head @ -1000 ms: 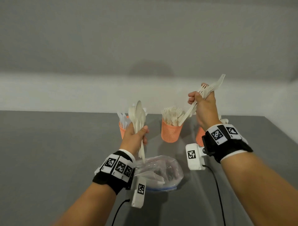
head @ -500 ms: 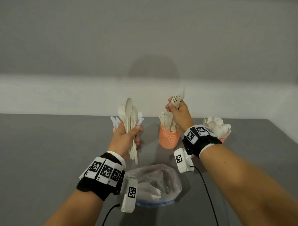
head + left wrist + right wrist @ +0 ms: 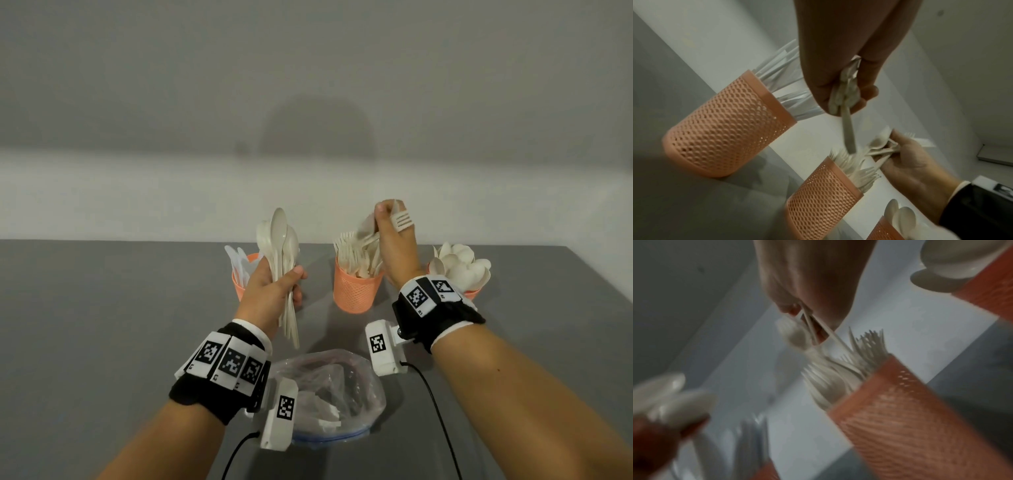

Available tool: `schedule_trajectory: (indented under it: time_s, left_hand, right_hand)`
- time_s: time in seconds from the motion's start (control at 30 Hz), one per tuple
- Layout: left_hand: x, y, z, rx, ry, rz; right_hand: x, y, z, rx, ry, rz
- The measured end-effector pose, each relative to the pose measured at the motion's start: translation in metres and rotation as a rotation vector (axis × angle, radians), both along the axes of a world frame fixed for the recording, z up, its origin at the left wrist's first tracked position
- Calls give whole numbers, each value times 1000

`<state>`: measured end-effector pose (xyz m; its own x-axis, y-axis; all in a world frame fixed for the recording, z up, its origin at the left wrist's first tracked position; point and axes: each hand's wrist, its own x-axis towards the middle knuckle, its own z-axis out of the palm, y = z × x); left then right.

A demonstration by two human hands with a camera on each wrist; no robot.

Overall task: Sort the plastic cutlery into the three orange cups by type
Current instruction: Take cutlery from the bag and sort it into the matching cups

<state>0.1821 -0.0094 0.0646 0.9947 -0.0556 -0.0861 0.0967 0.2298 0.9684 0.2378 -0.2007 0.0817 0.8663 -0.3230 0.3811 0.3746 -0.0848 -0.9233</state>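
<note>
Three orange mesh cups stand in a row on the grey table: the left cup holds knives, the middle cup holds forks, the right cup holds spoons. My left hand grips an upright bundle of white spoons in front of the left cup. Just above the middle cup's right side, my right hand grips a few forks, their handles slanting down among the forks in that cup. The right wrist view is blurred; it shows the fork handles over the fork cup.
A clear plastic zip bag with some white cutlery inside lies on the table near me, between my wrists. Wrist camera cables trail toward the front edge. A pale wall runs behind the cups.
My right hand has come down from high on the right to the fork cup with its forks. The left hand keeps its spoon bundle nearly in place.
</note>
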Motion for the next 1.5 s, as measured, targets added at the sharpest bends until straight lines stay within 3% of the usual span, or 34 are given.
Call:
schedule_trajectory:
  time_s: [0.17,0.3,0.4,0.53,0.73,0.9,0.97,1.03,1.13,1.2,1.27,1.4,1.5]
  left_hand:
    - [-2,1,5,-30,-2,-14]
    - [-1,-1,6,3,-21,-11]
    - [-1,-5,5,-6,-17,-9]
    - [-4,-9,5,-21,-19,-14]
    - [-6,-8,6,-1,-29,-14]
    - [-7,-10,7,-8,-30,-13]
    - [-7,-10,8,-8,-30,-11]
    - [-7,-10,8,-13,-27,-10]
    - [-7,-10,9,-56,-21,-23]
    - [-8,-11,10,-113,-8,-62]
    - [-9,-11,12,-181,22,-107]
    - [-8,-5,13,-293,135,-165]
    - [-9,-3,12,-358,177,-183]
  right_hand:
    - [-2,-7,-19,-302,116,65]
    - [-3,-13,-11,-215,-11,17]
    - [0,-13,-7,-333,-11,-70]
    - [6,-12,0,-465,75,-91]
    - [16,-12,33,-626,37,-83]
    - [14,-19,7,-1198,489,-114]
    - [10,-20,-1,-1313,592,-56]
    - [6,-15,0,-1325,502,-81]
    - [1,6,9,-1240,221,-73]
    - [-2,21,8,-1271,209,89]
    - [-5,27,2,-1268,223,141]
    - [-6,18,6,-971,127,-48]
    - [-9,9,0,-1080,177,-171]
